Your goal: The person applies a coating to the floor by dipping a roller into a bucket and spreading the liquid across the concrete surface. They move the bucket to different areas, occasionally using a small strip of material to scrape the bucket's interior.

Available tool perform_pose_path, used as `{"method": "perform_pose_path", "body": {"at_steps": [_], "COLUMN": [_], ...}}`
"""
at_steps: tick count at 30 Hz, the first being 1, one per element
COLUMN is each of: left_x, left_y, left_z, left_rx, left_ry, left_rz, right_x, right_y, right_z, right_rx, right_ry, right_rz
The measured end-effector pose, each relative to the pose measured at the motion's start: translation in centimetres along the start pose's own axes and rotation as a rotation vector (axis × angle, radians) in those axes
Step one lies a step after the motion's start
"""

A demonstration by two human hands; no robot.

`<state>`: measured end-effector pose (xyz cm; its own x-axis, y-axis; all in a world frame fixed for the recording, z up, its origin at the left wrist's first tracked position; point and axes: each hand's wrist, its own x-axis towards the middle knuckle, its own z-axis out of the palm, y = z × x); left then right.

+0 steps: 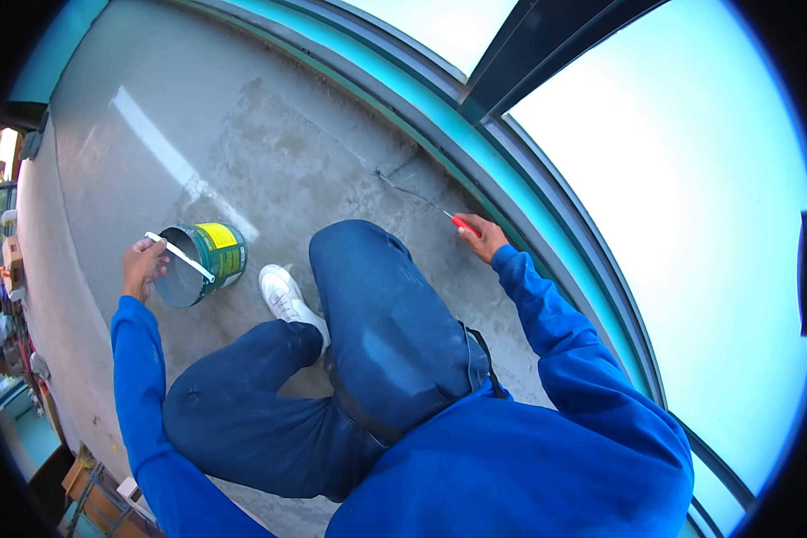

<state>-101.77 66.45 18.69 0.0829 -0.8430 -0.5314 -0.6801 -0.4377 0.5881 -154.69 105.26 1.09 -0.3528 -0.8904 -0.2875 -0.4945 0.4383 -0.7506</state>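
A dark green bucket with a yellow label is tilted, its grey inside facing left. My left hand is closed on the bucket's white handle, at the bucket's left side. On the right, my right hand grips a tool with a red handle. The tool's thin metal shaft points up and left over the concrete floor, near a dark crack. Whether its tip touches the floor is too small to tell.
Teal-framed windows run along the right. A white shoe and my bent knees are between the hands. A pale streak crosses the grey floor. Boxes and assorted items line the far left.
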Motion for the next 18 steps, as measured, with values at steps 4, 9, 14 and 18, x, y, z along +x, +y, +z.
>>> {"method": "perform_pose_path", "body": {"at_steps": [4, 9, 14, 18], "left_x": [-0.8, -1.2, -1.2, -1.4], "left_y": [0.5, 0.1, -0.7, -1.1], "left_z": [0.2, -0.1, -0.4, -0.5], "left_rx": [0.006, -0.002, -0.02, -0.036], "left_ry": [0.006, 0.017, 0.033, 0.065], "left_rz": [0.007, -0.004, -0.019, -0.019], "right_x": [-1.1, 3.1, 11.5, 12.0], "right_y": [-4.1, -8.7, -13.9, -14.0], "right_z": [-0.9, 0.2, 3.6, 3.0], "right_rx": [-0.203, -0.234, -0.25, -0.27], "right_ry": [0.047, 0.03, 0.028, -0.044], "right_rz": [0.119, 0.075, 0.025, 0.114]}}
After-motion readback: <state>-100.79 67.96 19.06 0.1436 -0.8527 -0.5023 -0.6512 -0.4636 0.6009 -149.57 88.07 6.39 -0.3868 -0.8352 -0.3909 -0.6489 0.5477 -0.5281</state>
